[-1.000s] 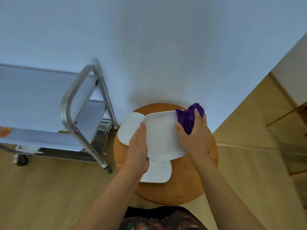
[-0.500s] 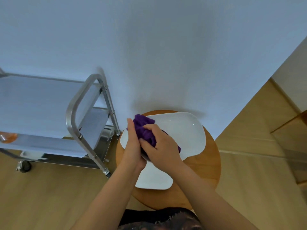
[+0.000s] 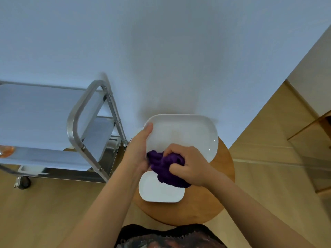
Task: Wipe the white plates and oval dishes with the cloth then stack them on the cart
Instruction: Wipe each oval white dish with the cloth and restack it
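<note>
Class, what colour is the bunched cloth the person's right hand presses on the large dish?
Deep purple cloth, gripped by the right hand; the head view shows it best.

Single view, from a wide-angle camera worn on the person's head. It looks forward and steeply down, so both forearms enter from the near edge and meet at frame centre over a round wooden stool (image 3: 211,197), which lies close below the lens. The left hand (image 3: 138,151) and right hand (image 3: 188,165) sit near the middle of the field. A pale wall (image 3: 179,51) fills the far half of the frame. A metal cart (image 3: 78,126) stands at the left, a wood floor (image 3: 268,158) at the right. Straight edges bow toward the margins. No second view shares the scene.
</note>
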